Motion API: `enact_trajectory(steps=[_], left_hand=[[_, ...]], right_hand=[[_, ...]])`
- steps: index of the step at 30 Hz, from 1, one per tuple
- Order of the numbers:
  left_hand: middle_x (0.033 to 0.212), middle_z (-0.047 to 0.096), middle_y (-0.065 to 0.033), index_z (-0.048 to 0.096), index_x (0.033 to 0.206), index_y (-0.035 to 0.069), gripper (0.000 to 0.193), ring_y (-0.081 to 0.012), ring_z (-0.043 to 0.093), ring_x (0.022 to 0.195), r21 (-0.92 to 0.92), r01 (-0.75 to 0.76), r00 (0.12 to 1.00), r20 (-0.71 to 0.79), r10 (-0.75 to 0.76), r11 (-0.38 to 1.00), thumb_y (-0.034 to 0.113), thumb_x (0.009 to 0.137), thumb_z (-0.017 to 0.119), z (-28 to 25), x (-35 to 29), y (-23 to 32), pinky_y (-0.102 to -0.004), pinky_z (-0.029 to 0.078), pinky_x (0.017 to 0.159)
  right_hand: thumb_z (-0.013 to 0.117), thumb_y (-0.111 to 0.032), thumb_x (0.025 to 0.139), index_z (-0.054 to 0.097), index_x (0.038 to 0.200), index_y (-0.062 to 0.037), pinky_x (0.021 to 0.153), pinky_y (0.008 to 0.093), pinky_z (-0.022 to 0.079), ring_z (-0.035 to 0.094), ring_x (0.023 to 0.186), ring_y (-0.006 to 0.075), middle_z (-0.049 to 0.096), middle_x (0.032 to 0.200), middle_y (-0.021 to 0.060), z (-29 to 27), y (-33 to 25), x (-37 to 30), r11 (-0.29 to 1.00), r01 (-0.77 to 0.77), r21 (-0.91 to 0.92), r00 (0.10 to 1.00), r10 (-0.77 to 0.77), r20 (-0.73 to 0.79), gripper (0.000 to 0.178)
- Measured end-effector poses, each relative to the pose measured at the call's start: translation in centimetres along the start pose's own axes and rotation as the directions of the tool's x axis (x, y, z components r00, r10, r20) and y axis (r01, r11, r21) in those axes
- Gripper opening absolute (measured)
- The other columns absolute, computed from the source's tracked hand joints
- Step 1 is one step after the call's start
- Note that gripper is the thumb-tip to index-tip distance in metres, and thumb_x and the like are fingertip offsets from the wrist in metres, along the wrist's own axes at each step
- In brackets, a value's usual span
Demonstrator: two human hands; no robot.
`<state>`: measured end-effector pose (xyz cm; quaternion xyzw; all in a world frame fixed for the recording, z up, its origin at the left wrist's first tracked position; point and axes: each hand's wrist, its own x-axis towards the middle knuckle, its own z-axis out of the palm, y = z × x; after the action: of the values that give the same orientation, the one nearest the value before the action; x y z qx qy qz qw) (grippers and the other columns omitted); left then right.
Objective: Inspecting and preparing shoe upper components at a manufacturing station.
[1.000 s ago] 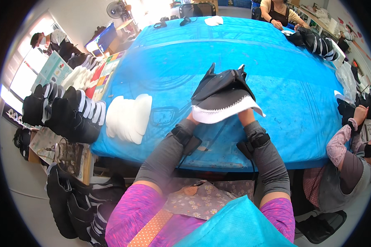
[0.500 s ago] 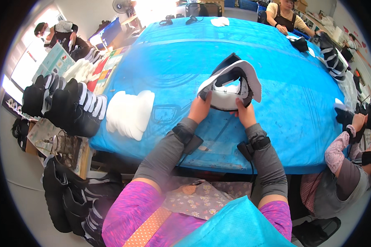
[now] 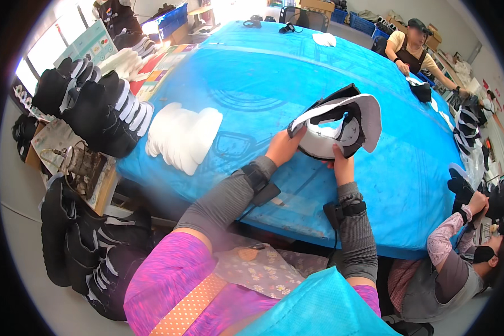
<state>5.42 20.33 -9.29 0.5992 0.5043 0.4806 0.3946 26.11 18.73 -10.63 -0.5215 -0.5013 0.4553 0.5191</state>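
Observation:
Both my hands hold a black-and-white shoe upper (image 3: 369, 119) above the table's blue cover (image 3: 252, 84). Its open, ring-shaped side with white lining faces me, and a white flap stands out on the right. My left hand (image 3: 284, 147) pinches the left edge, thumb on the white lining. My right hand (image 3: 343, 165) grips the lower edge, thumb in front and fingers mostly hidden behind. Left of my hands lies a fanned stack of white shoe-shaped pieces (image 3: 184, 137).
Stacked black uppers with white edges (image 3: 103, 112) stand along the left. More black uppers (image 3: 95, 241) hang at lower left beside a side table holding a metal device (image 3: 84, 162). One co-worker (image 3: 414, 47) is at the far right, another (image 3: 453, 263) at the near right.
The whole view has swung, so the table and background sit differently in the picture. The upper, still in both hands, appears farther right and turned slightly.

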Motion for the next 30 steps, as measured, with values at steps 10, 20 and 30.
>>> enact_trajectory(steps=[10, 20, 30], left_hand=[[0.08, 0.064, -0.0069, 0.062, 0.103, -0.001, 0.038, -0.0136, 0.058, 0.066, -0.355, 0.048, 0.998, -0.023, -0.06, 0.934, 0.035, 0.093, 0.053, 0.3, 0.5, -2.2, -0.0291, 0.047, 0.057], [0.088, 0.062, -0.0032, 0.059, 0.103, 0.001, 0.035, -0.011, 0.057, 0.071, -0.452, 0.056, 0.986, -0.116, -0.121, 0.89, 0.035, 0.093, 0.055, -0.3, 1.1, -1.3, -0.0258, 0.044, 0.053], [0.084, 0.059, -0.005, 0.053, 0.1, 0.001, 0.026, -0.012, 0.054, 0.065, -0.617, -0.24, 0.91, -0.412, -0.048, 0.749, 0.027, 0.094, 0.05, -1.5, 1.5, -1.3, -0.0265, 0.042, 0.053]], right_hand=[[0.066, -0.027, 0.084, 0.061, 0.104, 0.003, 0.048, 0.0266, 0.043, 0.059, 0.056, 0.0142, 0.066, 0.084, 0.0076, 0.7, -1.2, -0.6, 0.998, 0.004, -0.064, 1.0, -0.002, 0.028, 0.036], [0.076, -0.019, 0.076, 0.062, 0.101, -0.0016, 0.064, 0.0243, 0.045, 0.053, 0.071, 0.0082, 0.061, 0.078, 0.0012, 0.8, -1.4, -0.3, 0.934, 0.249, -0.257, 0.963, -0.266, -0.034, 0.033], [0.07, -0.027, 0.083, 0.054, 0.114, -0.0048, 0.077, 0.0321, 0.044, 0.051, 0.089, 0.0177, 0.055, 0.107, 0.0083, -2.4, -1.7, 2.1, 0.823, 0.356, -0.442, 0.74, -0.537, -0.404, 0.041]])
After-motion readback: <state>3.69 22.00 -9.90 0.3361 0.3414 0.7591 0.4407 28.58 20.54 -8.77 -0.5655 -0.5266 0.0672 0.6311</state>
